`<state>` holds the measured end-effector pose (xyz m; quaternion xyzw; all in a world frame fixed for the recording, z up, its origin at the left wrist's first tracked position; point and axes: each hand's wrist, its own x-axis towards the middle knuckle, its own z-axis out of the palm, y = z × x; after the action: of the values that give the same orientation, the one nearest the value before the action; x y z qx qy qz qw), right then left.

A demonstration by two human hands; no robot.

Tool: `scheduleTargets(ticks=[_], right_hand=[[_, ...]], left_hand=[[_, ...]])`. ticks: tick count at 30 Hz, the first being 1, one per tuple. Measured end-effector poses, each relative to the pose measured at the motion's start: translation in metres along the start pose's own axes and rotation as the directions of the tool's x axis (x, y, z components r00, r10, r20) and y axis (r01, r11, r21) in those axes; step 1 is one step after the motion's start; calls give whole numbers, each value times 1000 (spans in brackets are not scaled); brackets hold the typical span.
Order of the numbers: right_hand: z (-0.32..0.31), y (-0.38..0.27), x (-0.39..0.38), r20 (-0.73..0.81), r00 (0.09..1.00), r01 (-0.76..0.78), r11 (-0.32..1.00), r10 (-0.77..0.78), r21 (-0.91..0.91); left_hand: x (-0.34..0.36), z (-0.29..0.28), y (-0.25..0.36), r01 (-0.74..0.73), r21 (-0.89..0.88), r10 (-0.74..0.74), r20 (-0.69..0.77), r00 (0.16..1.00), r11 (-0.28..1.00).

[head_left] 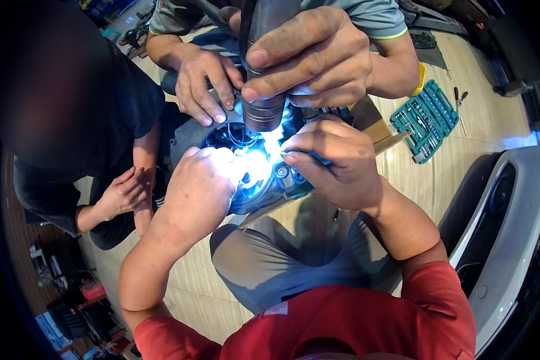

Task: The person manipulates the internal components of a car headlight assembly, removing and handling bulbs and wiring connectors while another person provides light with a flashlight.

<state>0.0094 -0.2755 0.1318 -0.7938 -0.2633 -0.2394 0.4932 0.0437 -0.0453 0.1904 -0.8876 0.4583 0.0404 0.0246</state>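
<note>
A dark round-sided mechanical housing (189, 133) with wires inside lies in front of me on a flat piece of cardboard (264, 211). My left hand (199, 189) is closed at its left near side, fingertips lost in the bright glare, so I cannot make out what they hold. From the right, my right hand (336, 157) pinches with thumb and forefinger beside a glaring white spot over the housing; anything between the fingertips is too small to name. Above, a co-worker's hand (318, 57) points a black flashlight (264, 111) down into it. That person's other hand (205, 81) rests on the housing's far edge.
Another person's clasped hands (126, 195) are at the left. On the tiled floor at the right lie an open green socket set (425, 120) and screwdrivers (460, 99). A white car bumper (510, 240) stands at the right, and assorted boxes (72, 324) lie at the lower left.
</note>
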Motion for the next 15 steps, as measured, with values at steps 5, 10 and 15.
scheduleTargets(ticks=[5, 10, 15], right_hand=[[0, 1, -3, 38, 999, 0, 1000, 0, 13], [3, -4, -3, 4, 1000, 0, 1000, 0, 7], [2, -7, -5, 0, 1000, 14, 1000, -14, 1]], left_hand=[[1, 1, 0, 30, -3, -30, 8, 1000, 1000], [4, 1, 3, 16, -46, -16, 0, 1000, 999], [6, 1, 6, 19, -30, -18, 21, 1000, 999]])
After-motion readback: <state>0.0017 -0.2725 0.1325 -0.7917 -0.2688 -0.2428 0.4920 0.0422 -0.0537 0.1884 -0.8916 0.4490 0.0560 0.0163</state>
